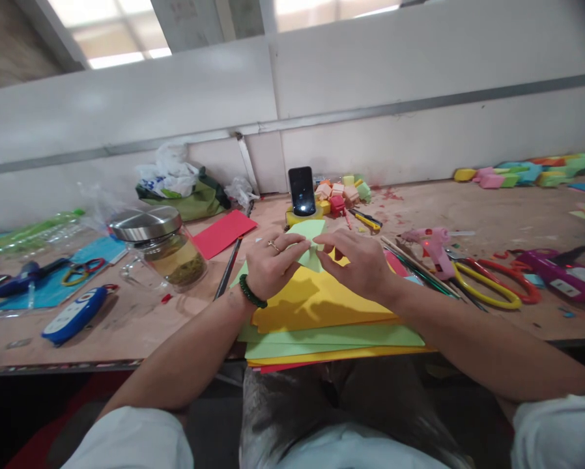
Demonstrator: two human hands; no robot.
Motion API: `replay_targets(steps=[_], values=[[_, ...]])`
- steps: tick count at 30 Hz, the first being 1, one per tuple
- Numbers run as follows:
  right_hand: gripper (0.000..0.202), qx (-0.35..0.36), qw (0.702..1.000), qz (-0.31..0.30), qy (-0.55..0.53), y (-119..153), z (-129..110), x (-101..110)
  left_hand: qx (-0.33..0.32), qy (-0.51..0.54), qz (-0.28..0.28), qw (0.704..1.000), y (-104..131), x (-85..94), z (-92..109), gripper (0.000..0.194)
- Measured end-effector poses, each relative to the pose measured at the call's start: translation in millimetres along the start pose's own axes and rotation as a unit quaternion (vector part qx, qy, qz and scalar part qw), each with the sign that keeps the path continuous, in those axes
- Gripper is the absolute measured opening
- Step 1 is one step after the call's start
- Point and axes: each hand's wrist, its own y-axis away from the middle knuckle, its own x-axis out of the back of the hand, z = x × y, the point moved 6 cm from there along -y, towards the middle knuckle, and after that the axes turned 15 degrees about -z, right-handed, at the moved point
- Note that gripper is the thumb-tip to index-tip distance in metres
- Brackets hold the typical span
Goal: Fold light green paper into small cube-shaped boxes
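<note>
Pinching green paper [309, 228], left hand [274, 264] and loosely curled right hand [358, 262] seem mid-fold; folded shapes [338, 204] sit behind, yellow sheets [312, 306] lie unfolded.

Windows [114, 29] glare above shadowed yellow paper [316, 296]

Green paper [310, 228] smooth, matt; yellow sheets [316, 303] likewise. Bench [141, 329] matt wood, scuffed. Jar [168, 259] clear glass; lid [146, 223] shiny metal. Phone screen [301, 189] glossy. White bag [172, 170] crinkled plastic.

No lettering, numbers or signs — none legible.
</note>
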Motion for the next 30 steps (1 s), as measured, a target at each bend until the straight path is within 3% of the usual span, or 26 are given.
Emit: replay_targets(steps=[4,8,17,25,30], values=[[0.018,0.042,0.998,-0.04,0.034,-1.4,-1.4,-0.3,0.02,-0.053,-0.025,0.998,-0.1,-5.2,-9.7,0.019],[0.019,0.053,0.994,-0.09,0.0,-3.5,0.8,-1.9,0.002,-0.089,-0.078,0.993,-1.0,-10.8,-11.5,0.018],[0.023,0.044,0.995,-0.091,-0.006,-3.7,6.1,0.6,-0.006,0.041,-0.207,0.977,-2.9,-29.9,-10.9,0.043],[0.027,0.029,0.994,-0.101,0.004,-4.8,12.4,-2.1,-0.02,0.095,-0.21,0.973,-2.1,-35.4,-5.8,0.04],[0.024,0.026,0.993,-0.112,-0.006,-5.0,15.3,-9.3,-0.01,0.106,-0.168,0.98,-4.8,-29.8,-2.7,0.036]])
